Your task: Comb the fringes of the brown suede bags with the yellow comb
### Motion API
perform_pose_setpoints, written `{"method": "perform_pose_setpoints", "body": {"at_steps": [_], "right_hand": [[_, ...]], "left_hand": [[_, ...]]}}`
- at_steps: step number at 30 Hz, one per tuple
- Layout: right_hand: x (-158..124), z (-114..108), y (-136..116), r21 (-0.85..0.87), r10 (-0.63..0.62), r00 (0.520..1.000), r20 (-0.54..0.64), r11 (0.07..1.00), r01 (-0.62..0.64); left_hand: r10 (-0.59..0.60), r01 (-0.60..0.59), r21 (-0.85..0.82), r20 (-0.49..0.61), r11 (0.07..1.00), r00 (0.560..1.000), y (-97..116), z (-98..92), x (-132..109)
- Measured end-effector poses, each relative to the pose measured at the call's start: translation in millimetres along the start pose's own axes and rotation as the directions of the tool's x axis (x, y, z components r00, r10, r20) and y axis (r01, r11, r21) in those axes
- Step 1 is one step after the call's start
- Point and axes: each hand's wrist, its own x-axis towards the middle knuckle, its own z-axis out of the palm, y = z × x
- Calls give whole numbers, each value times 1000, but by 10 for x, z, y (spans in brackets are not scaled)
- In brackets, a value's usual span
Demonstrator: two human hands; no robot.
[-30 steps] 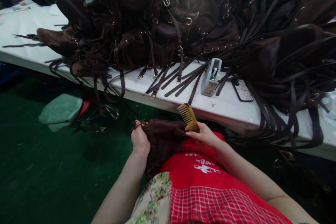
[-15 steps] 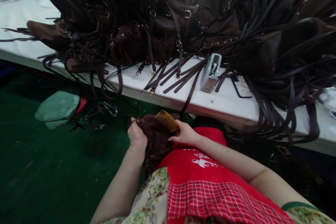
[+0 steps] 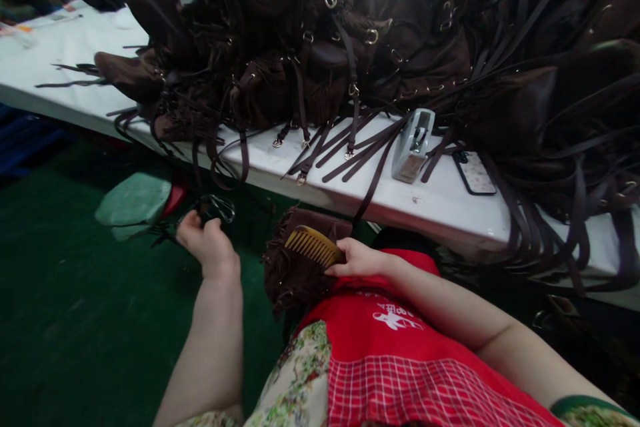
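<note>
My right hand (image 3: 357,258) is closed around one end of an amber wide-toothed comb (image 3: 315,245). The comb lies over a dark brown fringed suede bag (image 3: 295,273) on my lap, its teeth against the fringe. Off to the left, apart from the bag, my left hand (image 3: 209,247) is raised over the floor, thumb and fingers parted, with nothing visible held. Just beyond its fingertips is a dark, glinting bundle (image 3: 220,207) I cannot make out.
Dark brown bags (image 3: 280,87) with straps and buckles are heaped along the white table (image 3: 200,160). A grey tape dispenser (image 3: 414,147) and a phone (image 3: 474,173) lie near its edge. A pale green covered seat (image 3: 135,203) stands left, on the green floor (image 3: 75,333).
My left hand has let go of the bag and moved left, away from it. The fringe now lies spread beneath the comb, which my right hand still holds. The view has shifted slightly.
</note>
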Motion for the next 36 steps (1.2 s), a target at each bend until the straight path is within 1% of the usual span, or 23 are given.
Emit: {"method": "perform_pose_setpoints", "body": {"at_steps": [1,2,3,4,5,6,7,8,9,10,11,17,19,21,23,26,27,28,29,31,33,35,36], "right_hand": [[-3,1,-69,-7,-4,999,34,1000,4],[-2,10,-136,-11,-4,997,81,1000,5],[3,23,-199,-6,0,990,139,1000,1],[12,37,-262,4,4,978,207,1000,-5],[22,48,-323,7,8,960,280,1000,-10],[32,52,-383,-5,12,937,349,1000,-10],[40,47,-440,-33,18,913,408,999,-5],[45,31,-494,-69,30,891,452,998,2],[44,5,-542,-102,46,876,480,995,4],[36,-32,-585,-113,59,869,492,994,-4],[21,-78,-624,-94,65,871,487,995,-21],[-75,-429,-809,140,-15,962,274,990,-25],[-57,-517,-829,179,-13,972,233,983,-30],[-17,-577,-811,241,6,983,183,969,-51],[27,-620,-759,295,17,990,143,954,-59],[74,-689,-638,310,-3,997,82,951,-22],[82,-714,-588,297,-10,999,50,955,-6],[85,-738,-536,275,-8,1000,14,961,4],[84,-756,-483,243,4,1000,-28,970,3],[69,-763,-388,147,63,990,-127,988,-44],[31,-716,-338,-21,90,954,-286,995,-100],[-35,-614,-355,-246,-29,887,-460,965,-95],[-79,-550,-389,-348,-120,858,-500,935,-72]], "left_hand": [[165,-163,-77,22,984,986,175,14,-26],[281,-252,-181,164,951,945,343,52,-89],[297,-196,-273,398,942,868,495,111,-177],[251,-48,-311,653,949,714,625,185,-280],[153,130,-241,866,962,475,728,270,-383],[60,255,-114,976,960,211,804,357,-473],[-34,315,43,999,948,-34,856,442,-543],[-120,318,183,971,930,-207,891,518,-586],[-199,296,288,934,911,-297,914,583,-604],[-270,271,362,907,892,-324,931,637,-599],[-322,246,402,895,882,-310,945,681,-577],[-379,-57,375,906,925,-189,1014,838,-458],[-440,-88,432,890,898,-118,1026,862,-475],[-535,-81,528,839,845,-103,1014,868,-501],[-588,-88,583,786,807,-189,947,855,-538],[-580,-207,549,697,810,-422,686,797,-628],[-578,-226,541,673,810,-461,558,768,-666],[-576,-209,549,668,809,-471,418,734,-705],[-570,-152,572,681,806,-459,271,697,-744],[-547,34,604,743,796,-385,-11,629,-815],[-529,197,601,786,774,-319,-236,585,-871],[-524,295,580,813,759,-253,-379,579,-913],[-525,320,568,823,758,-217,-421,590,-927]]}}
